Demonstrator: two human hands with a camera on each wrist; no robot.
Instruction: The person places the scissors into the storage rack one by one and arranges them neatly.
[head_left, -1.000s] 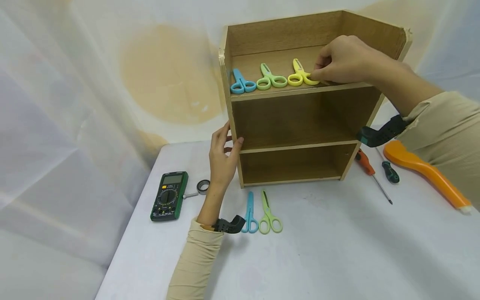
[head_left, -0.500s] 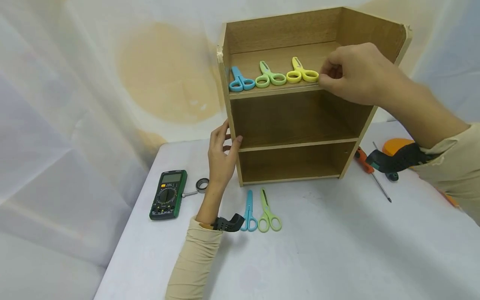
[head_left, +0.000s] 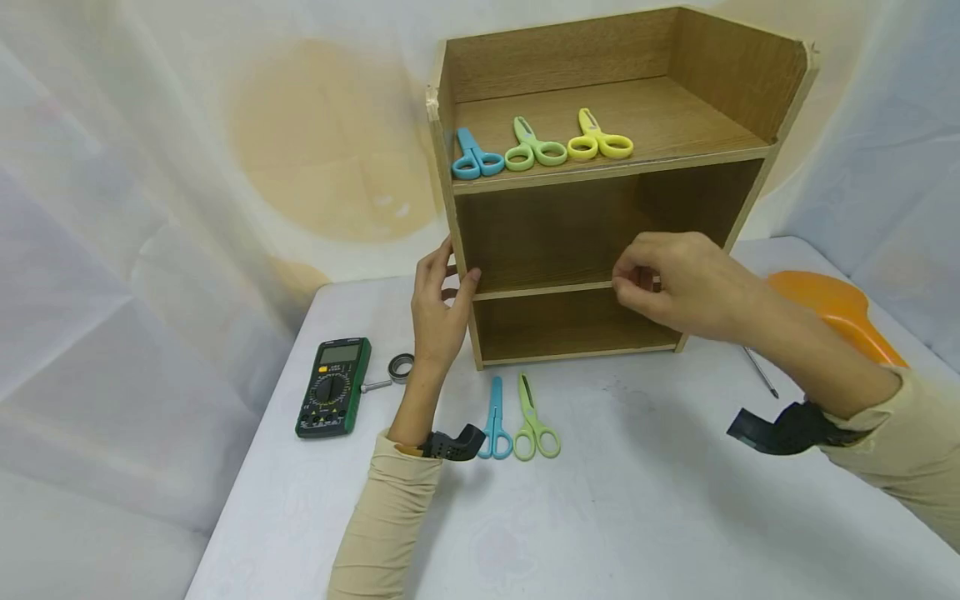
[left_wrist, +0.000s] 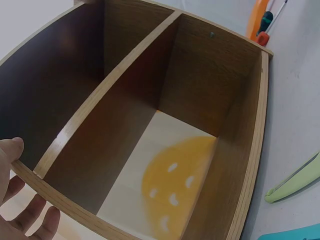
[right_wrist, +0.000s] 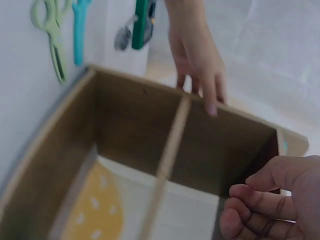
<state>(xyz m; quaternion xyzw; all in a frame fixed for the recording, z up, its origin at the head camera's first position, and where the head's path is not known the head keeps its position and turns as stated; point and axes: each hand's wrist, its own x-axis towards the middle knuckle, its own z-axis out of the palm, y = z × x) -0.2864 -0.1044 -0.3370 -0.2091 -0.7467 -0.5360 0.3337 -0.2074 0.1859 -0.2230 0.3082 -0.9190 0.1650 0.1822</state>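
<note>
Shelf (head_left: 600, 170) stands on white table (head_left: 600, 525) before pale drapes (head_left: 90, 258).

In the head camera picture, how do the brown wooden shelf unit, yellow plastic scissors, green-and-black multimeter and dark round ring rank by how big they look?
1. Brown wooden shelf unit
2. Green-and-black multimeter
3. Yellow plastic scissors
4. Dark round ring

The wooden shelf (head_left: 697, 121) leaves bare board for passage on its top, toward the right; the upper blue scissors (head_left: 474, 153), upper green scissors (head_left: 532, 145) and yellow scissors (head_left: 596, 135) block its front left part. The left hand (head_left: 441, 325) obstructs its left side, the right hand (head_left: 686, 279) the right front. Before its foot, the tabletop (head_left: 600, 517) gives wide access, narrowed left of middle by the lower blue scissors (head_left: 495, 427) and lower green scissors (head_left: 531, 423).
</note>
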